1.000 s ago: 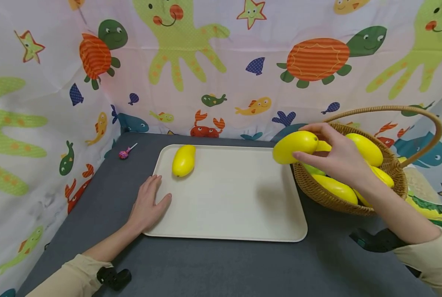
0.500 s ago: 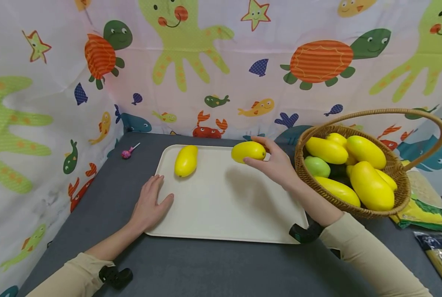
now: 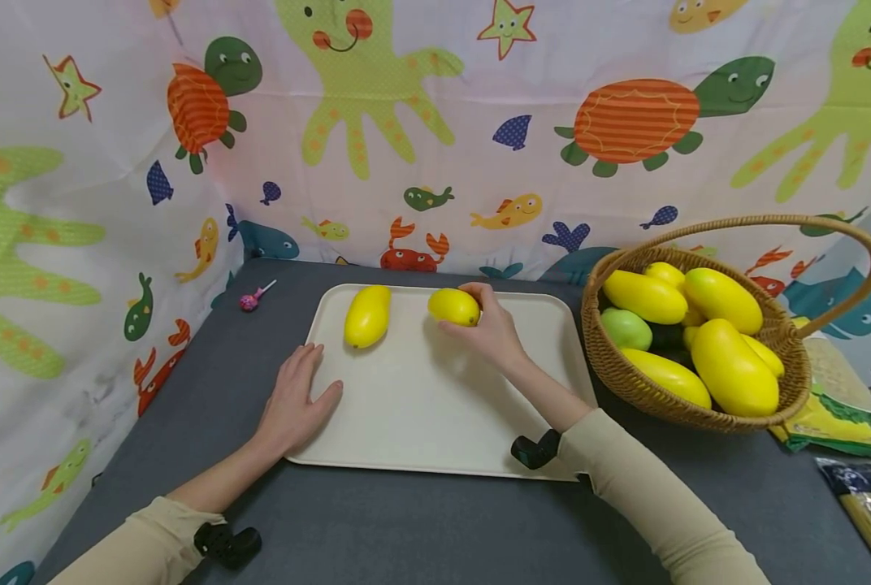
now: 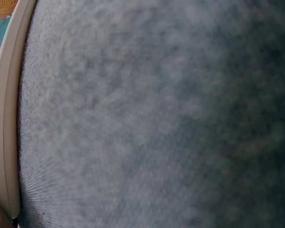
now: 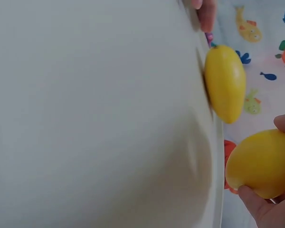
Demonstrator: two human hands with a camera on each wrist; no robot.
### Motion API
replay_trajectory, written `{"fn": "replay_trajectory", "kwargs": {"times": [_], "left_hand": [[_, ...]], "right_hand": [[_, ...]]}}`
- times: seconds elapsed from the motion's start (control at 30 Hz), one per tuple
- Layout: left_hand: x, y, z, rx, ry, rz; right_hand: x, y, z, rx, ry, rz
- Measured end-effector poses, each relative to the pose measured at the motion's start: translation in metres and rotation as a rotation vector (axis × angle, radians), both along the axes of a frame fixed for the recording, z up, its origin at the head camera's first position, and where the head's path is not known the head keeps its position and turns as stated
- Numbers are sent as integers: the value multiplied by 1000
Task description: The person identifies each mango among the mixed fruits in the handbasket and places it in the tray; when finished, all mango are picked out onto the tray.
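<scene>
My right hand [image 3: 490,329] holds a yellow mango [image 3: 453,307] between thumb and fingers, over the back middle of a cream tray [image 3: 435,422]. In the right wrist view that held mango [image 5: 259,164] casts a shadow on the tray; whether it touches the surface cannot be told. A second yellow mango [image 3: 367,317] lies on the tray at the back left. My left hand [image 3: 295,402] rests on the tray's left edge with its fingers relaxed. From the left wrist, mostly blurred grey tabletop [image 4: 123,114] shows, with the tray's rim [image 4: 7,109] at the left.
At the right stands a wicker basket [image 3: 596,366] with a tall handle, holding several yellow mangoes and a green fruit [image 3: 626,329]. Packets [image 3: 838,406] lie beyond it. A lollipop [image 3: 249,302] lies at the back left. A printed cloth [image 3: 435,130] hangs behind.
My right hand has carried the mango left from beside the basket to the tray's back middle, and lower. The left hand has stayed on the tray's edge.
</scene>
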State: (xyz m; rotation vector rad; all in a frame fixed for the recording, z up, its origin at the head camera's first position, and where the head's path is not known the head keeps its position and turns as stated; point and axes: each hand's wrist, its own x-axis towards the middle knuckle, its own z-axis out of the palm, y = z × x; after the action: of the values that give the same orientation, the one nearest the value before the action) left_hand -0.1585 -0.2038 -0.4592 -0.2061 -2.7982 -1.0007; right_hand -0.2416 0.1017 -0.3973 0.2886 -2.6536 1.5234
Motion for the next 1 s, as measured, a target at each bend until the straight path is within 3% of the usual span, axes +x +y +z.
{"fn": "replay_trajectory", "kwargs": {"times": [0.43,1.0], "left_hand": [[-1,0,1,0,-16,-1],[0,-1,0,8,-16,0]], "right_hand": [[-22,-26,-22,147,119,53],[-18,-29,-27,260,106,119]]}}
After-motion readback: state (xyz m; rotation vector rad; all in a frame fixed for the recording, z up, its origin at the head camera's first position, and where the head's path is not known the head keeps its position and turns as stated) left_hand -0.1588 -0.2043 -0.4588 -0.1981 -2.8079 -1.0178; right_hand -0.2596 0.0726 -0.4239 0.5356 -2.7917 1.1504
